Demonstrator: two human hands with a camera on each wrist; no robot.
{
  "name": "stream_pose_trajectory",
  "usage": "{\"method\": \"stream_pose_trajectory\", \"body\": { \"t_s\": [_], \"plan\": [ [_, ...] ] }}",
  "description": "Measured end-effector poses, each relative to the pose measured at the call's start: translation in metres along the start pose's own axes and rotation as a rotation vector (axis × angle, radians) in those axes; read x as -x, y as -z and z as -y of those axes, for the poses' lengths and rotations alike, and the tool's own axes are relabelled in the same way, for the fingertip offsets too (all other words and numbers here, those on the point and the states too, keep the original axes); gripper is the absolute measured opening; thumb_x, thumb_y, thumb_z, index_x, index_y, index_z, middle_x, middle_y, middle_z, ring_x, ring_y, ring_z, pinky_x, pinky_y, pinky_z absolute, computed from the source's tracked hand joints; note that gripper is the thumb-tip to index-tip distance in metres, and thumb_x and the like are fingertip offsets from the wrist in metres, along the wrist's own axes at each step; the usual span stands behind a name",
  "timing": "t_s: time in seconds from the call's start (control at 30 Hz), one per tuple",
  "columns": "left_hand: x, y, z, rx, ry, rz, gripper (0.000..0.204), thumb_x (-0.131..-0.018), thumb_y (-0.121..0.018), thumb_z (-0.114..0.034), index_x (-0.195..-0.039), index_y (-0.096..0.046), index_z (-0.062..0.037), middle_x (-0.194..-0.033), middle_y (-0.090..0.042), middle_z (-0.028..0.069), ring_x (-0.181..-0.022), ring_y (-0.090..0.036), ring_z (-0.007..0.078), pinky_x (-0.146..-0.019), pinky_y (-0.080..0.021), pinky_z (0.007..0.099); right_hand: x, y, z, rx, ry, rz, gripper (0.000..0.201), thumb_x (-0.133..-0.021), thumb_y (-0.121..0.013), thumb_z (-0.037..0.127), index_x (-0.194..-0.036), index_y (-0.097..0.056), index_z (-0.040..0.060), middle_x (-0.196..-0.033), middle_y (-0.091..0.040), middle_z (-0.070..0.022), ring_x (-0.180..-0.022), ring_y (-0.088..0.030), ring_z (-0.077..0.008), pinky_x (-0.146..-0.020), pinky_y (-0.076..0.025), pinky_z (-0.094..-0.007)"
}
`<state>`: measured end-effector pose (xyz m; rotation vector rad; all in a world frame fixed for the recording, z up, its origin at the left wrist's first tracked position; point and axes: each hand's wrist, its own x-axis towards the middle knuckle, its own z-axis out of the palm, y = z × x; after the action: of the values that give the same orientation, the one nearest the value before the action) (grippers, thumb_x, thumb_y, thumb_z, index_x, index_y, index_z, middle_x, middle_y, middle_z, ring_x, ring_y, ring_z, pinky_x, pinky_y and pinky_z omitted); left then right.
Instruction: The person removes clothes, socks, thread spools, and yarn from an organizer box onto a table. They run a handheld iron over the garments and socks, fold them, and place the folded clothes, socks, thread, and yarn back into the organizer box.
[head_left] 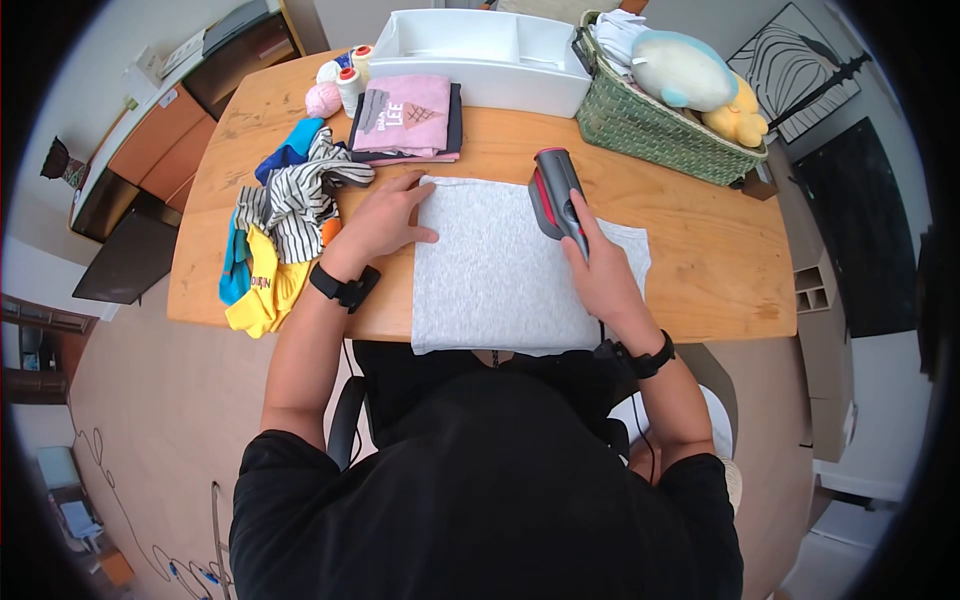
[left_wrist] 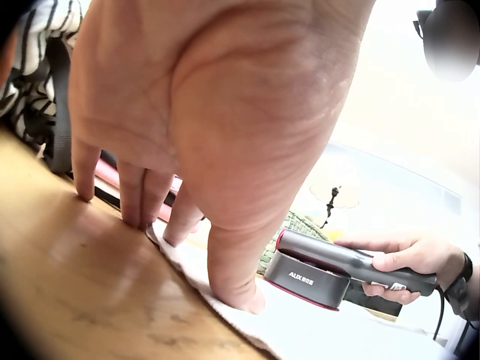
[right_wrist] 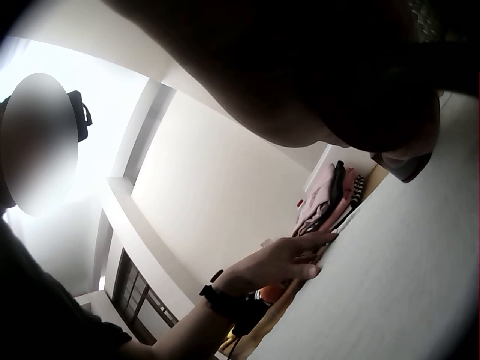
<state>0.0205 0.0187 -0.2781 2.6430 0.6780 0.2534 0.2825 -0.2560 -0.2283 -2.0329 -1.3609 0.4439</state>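
Observation:
A light grey garment (head_left: 490,275) lies spread flat on the wooden table, its near edge reaching the table's front edge. My right hand (head_left: 606,275) grips the handle of a dark grey garment steamer (head_left: 556,180) with red trim. The steamer's head is over the garment's far right part; in the left wrist view the steamer (left_wrist: 307,277) is held level, close over the cloth. My left hand (head_left: 388,215) rests at the garment's left edge, fingers extended, thumb on the cloth and fingertips down along the edge. The right wrist view is dark around the right hand.
Left of the garment is a pile of striped, yellow and blue clothes (head_left: 290,205). Behind stand folded clothes with a pink top (head_left: 410,115), thread spools (head_left: 349,92), a white divided box (head_left: 480,85) and a green basket (head_left: 650,135) holding plush toys. A cord (left_wrist: 441,315) trails from the steamer.

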Motion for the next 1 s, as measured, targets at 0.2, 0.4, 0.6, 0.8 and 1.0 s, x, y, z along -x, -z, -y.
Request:
{"method": "stream_pose_trajectory", "body": {
  "t_s": [0.2,0.4,0.6,0.8,1.0],
  "plan": [
    [-0.001,0.000,0.003,-0.012,0.002,0.006,0.089,-0.082,-0.101,-0.033,-0.159,-0.067,-0.0023,-0.174,-0.055,0.0230,-0.157,-0.055,0.0439,-0.131,-0.046,0.0490,0.004,0.013,-0.006,0.017,0.014,-0.036,0.073,-0.116,-0.063,0.015,-0.183,-0.035,0.0147,-0.132,-0.074,-0.0407,-0.122,-0.074,-0.0565,-0.104,-0.057,-0.0555],
    [0.000,-0.003,0.011,-0.011,-0.050,-0.033,0.074,-0.093,-0.093,-0.034,-0.157,-0.069,-0.0058,-0.171,-0.058,0.0204,-0.153,-0.058,0.0426,-0.127,-0.048,0.0495,0.012,0.011,0.023,-0.171,0.220,0.191,0.076,-0.114,-0.066,0.014,-0.183,-0.034,0.0149,-0.132,-0.074,-0.0390,-0.122,-0.073,-0.0555,-0.104,-0.057,-0.0545],
    [0.001,-0.006,0.008,-0.027,-0.020,-0.024,0.067,-0.097,-0.090,-0.025,-0.157,-0.069,-0.0056,-0.171,-0.058,0.0208,-0.152,-0.059,0.0435,-0.126,-0.049,0.0498,0.006,-0.014,0.038,-0.122,0.158,0.359,0.077,-0.115,-0.066,0.017,-0.185,-0.032,0.0180,-0.137,-0.074,-0.0358,-0.119,-0.074,-0.0542,-0.105,-0.056,-0.0498],
    [0.000,-0.004,0.004,-0.019,-0.031,-0.028,0.068,-0.096,-0.091,-0.022,-0.158,-0.069,-0.0064,-0.171,-0.058,0.0215,-0.152,-0.059,0.0434,-0.126,-0.050,0.0502,0.005,-0.017,0.042,-0.118,0.210,0.375,0.076,-0.115,-0.065,0.017,-0.183,-0.032,0.0142,-0.135,-0.073,-0.0367,-0.122,-0.072,-0.0552,-0.104,-0.055,-0.0563],
    [0.000,-0.002,0.005,-0.027,-0.045,-0.035,0.066,-0.096,-0.089,-0.018,-0.158,-0.069,-0.0065,-0.168,-0.060,0.0226,-0.152,-0.060,0.0439,-0.126,-0.050,0.0504,0.021,-0.022,0.048,-0.201,0.238,0.411,0.076,-0.114,-0.066,0.015,-0.183,-0.033,0.0122,-0.133,-0.073,-0.0371,-0.119,-0.071,-0.0566,-0.104,-0.055,-0.0559]
  ]
}}
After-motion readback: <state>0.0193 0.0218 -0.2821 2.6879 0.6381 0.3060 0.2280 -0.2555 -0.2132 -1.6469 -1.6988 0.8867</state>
